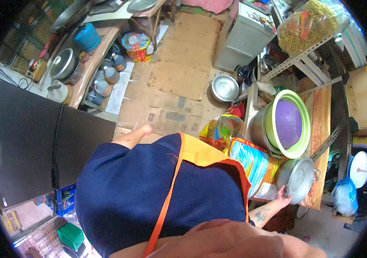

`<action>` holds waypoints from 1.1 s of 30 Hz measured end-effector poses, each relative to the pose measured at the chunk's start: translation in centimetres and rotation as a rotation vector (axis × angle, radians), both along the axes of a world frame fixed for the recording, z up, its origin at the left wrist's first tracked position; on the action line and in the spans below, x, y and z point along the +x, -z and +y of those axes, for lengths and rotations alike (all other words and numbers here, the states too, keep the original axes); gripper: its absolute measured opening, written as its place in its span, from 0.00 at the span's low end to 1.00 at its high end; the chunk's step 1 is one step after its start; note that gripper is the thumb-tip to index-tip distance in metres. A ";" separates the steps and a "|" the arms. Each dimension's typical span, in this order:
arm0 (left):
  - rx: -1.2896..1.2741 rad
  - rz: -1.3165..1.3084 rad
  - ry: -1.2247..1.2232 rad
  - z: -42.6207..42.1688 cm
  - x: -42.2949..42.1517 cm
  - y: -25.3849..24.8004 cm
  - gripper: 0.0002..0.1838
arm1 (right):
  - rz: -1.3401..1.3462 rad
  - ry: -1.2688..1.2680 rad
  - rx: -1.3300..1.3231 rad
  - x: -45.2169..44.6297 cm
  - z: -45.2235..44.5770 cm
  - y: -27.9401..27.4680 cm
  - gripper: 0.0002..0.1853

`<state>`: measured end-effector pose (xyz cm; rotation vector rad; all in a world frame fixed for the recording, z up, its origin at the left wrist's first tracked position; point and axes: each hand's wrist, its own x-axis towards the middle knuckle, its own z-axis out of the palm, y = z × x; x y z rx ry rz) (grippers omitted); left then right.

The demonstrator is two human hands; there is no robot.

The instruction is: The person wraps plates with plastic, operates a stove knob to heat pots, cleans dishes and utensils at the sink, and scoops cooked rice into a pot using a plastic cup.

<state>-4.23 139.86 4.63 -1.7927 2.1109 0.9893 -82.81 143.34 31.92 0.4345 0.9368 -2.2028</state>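
Note:
My right hand [283, 197] grips the near edge of a silver metal pot [301, 180], which sits on a wooden shelf [321, 112] at the right. Whether its round top is a lid or its inside, I cannot tell. Beside it, a light green basin [304, 124] with a purple colander [287, 124] in it leans on a larger metal pot [258, 129]. My left hand [147, 129] hangs over the cardboard-covered floor, away from any object; its fingers do not show clearly. A printed plastic sack [252, 161] stands between my body and the shelf.
Cardboard [183, 56] covers the floor ahead. A metal bowl [225, 88] stands low near the shelf. Along the left run a dark fridge-like cabinet [24, 137], a counter with a lidded pot [65, 64], and jugs [102, 87] underneath. A bag of noodles [308, 30] rests upper right.

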 end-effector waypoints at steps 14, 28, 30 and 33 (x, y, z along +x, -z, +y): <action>0.206 -0.134 0.177 -11.6 1.3 -7.2 0.12 | -0.211 0.056 0.024 -2.5 -1.0 2.5 0.24; 0.331 0.329 -0.324 -35.6 18.8 -5.4 0.17 | -0.458 0.191 0.590 34.5 4.4 -5.2 0.27; 0.309 0.415 -0.243 -39.6 17.6 -6.7 0.18 | -0.531 0.202 0.606 40.1 3.9 -6.5 0.27; 0.361 0.569 -0.044 -44.7 10.2 -7.1 0.22 | -0.407 -0.062 0.764 46.8 2.9 -5.1 0.19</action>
